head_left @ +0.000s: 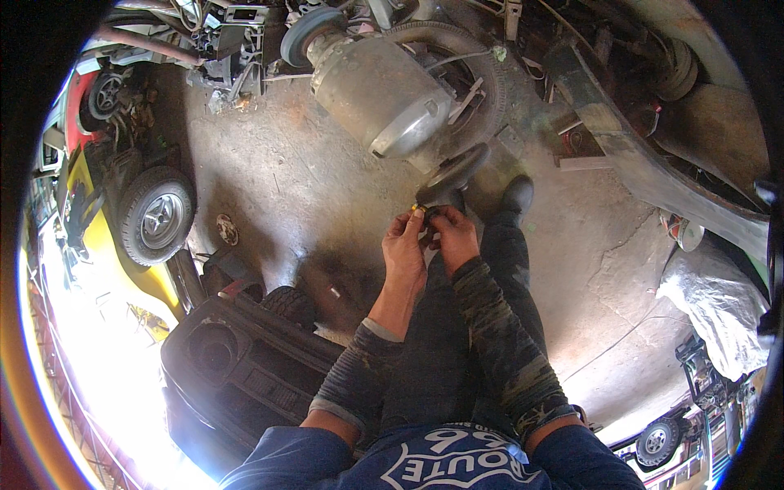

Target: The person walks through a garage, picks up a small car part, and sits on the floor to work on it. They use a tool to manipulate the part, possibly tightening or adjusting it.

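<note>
My left hand (403,234) and my right hand (453,235) are close together in front of me, above my legs. The left fingers are pinched on a small yellow piece (419,207), of which only a bit shows at the fingertips. Curled fingers of the right hand close round something dark beside it, mostly hidden, so its kind cannot be made out. Just beyond the fingertips is a dark, flat round disc (454,173), tilted, near my feet. It looks attached to or resting by the thing between my hands, but I cannot tell which.
A large grey metal tank (380,94) lies beyond the hands, beside a tyre (486,90). At left stand a wheel (158,216) and yellow bodywork (118,245); a black car panel (245,367) lies nearer. A long grey body panel (645,155) and silver sheeting (714,298) are at right.
</note>
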Demonstrator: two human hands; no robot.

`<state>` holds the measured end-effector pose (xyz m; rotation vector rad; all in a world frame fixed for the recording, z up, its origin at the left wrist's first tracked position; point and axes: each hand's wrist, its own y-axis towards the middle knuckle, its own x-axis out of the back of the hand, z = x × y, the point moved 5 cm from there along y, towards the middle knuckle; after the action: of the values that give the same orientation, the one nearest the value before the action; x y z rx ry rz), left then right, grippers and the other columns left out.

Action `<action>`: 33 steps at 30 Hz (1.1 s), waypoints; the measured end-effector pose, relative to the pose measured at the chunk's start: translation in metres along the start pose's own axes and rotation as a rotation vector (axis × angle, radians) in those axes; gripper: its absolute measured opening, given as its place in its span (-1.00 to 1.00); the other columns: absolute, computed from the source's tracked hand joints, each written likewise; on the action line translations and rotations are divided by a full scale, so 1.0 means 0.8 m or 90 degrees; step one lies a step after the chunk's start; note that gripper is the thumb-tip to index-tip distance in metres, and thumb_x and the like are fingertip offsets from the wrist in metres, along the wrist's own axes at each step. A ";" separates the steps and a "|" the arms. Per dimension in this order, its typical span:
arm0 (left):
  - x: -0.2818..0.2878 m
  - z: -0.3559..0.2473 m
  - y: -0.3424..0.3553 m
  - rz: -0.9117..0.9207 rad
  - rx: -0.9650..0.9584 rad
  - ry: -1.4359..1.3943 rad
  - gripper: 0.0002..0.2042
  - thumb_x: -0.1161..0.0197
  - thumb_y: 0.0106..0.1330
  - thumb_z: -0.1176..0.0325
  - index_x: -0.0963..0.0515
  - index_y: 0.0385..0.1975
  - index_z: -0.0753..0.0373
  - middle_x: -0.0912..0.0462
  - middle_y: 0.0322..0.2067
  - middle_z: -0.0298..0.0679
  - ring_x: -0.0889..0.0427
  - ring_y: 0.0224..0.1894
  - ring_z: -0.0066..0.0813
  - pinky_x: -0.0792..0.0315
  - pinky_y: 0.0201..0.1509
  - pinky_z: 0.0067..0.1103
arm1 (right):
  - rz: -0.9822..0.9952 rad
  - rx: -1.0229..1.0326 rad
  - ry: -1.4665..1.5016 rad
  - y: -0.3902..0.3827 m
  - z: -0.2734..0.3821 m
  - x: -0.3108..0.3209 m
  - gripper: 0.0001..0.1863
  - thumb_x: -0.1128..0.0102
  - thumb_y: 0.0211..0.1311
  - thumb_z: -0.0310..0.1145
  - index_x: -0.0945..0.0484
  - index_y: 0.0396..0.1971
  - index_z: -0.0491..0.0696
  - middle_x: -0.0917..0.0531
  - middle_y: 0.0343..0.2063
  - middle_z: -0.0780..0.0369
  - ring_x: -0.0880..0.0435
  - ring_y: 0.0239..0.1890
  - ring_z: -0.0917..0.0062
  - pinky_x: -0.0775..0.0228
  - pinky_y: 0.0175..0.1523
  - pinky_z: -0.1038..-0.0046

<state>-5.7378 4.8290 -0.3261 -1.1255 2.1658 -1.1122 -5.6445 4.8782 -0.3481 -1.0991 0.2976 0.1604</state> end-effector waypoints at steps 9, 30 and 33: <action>-0.003 -0.006 -0.004 -0.024 0.004 0.033 -0.83 -0.28 0.39 0.28 -0.53 -0.18 0.21 -0.53 -0.33 -0.38 -0.49 -0.26 -0.57 -0.39 -0.24 -0.57 | 0.035 -0.088 0.096 -0.002 -0.007 -0.001 -0.79 -0.08 0.27 -0.37 -0.60 -0.18 -0.11 -0.64 -0.37 0.31 -0.55 -0.38 0.63 -0.38 -0.36 0.53; -0.023 -0.008 -0.077 0.162 0.001 0.182 -0.75 -0.19 0.45 0.32 -0.56 -0.02 0.35 -0.59 -0.25 -0.40 -0.47 -0.23 -0.68 -0.39 -0.12 -0.66 | -0.019 0.437 -0.479 -0.097 0.070 0.054 -0.78 -0.13 0.17 -0.60 -0.53 -0.16 -0.17 -0.60 -0.23 0.09 -0.63 -0.21 0.29 -0.47 -0.11 0.40; -0.042 -0.013 -0.091 0.215 0.009 0.149 -0.75 -0.19 0.46 0.32 -0.56 0.00 0.33 -0.61 -0.25 -0.41 -0.49 -0.23 -0.69 -0.40 -0.12 -0.66 | -0.038 0.524 -0.499 -0.119 0.100 0.056 -0.77 -0.18 0.11 -0.57 -0.55 -0.18 -0.13 -0.61 -0.23 0.07 -0.64 -0.18 0.14 -0.51 -0.09 0.28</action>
<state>-5.6925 4.8370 -0.2596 -0.6123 2.4076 -1.1446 -5.5636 4.9063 -0.2474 -0.1757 -0.3599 0.3610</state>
